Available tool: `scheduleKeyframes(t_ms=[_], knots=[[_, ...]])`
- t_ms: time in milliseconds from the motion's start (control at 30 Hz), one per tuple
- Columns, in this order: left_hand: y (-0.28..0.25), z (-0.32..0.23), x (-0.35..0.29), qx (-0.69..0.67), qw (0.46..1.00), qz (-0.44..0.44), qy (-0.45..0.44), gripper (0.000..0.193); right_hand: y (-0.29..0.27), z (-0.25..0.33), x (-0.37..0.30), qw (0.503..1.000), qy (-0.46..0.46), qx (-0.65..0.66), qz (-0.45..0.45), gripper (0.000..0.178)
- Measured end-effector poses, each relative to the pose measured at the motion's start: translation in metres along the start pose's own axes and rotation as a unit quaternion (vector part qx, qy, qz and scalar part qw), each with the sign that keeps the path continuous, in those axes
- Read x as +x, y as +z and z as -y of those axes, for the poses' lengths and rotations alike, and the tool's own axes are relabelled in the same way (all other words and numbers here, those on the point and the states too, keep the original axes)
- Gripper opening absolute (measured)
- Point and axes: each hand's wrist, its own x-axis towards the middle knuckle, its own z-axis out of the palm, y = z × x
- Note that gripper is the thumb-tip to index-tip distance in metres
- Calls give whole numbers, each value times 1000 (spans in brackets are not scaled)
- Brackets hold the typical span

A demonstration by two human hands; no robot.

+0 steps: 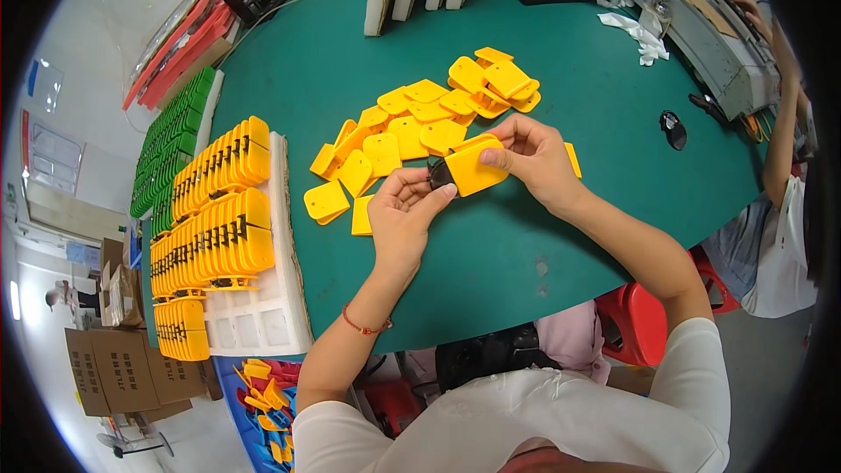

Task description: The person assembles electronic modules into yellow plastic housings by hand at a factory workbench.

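Between both hands, over the green table [491, 271], is a flat yellow plastic piece [477, 171] with rounded corners. My right hand [536, 162] pinches its right end between thumb and fingers. At its left end sits a small black plastic part [441, 174], gripped by the thumb and fingers of my left hand [405, 208]. The two parts touch; whether they are locked together I cannot tell. Just beyond my hands lies a loose heap of similar folded yellow pieces [382, 154]. One more yellow piece [573, 159] shows partly behind my right wrist.
On the left, a white foam tray [289, 254] holds rows of yellow pieces with black parts [223, 232]; green ones [180, 136] stand behind. A blue bin [241, 425] of coloured parts is below. A black object [673, 130] lies right. Another person's arm [782, 131] is at far right.
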Motion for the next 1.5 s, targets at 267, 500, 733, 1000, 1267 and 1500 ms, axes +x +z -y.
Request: scheduleKeyframes(t_ms=[267,500,733,1000,1267,1500], knots=[[-5,-4,2,-145,989,20,3,30,-23,64,-10,782,-65,-612,94,55],[-4,-2,6,-203,968,84,-123,38,-40,55,-29,739,34,-659,136,51],[-7,10,6,-158,966,111,-172,36,-28,42,-3,898,62,-428,82,40],[-2,9,4,-102,977,103,-156,36,-15,9,8,995,91,47,-15,42],[2,4,3,-58,979,98,-171,42,-10,0,-2,995,92,31,-2,32],[1,4,3,-52,980,94,-167,42,-12,2,-6,993,75,-58,66,34]])
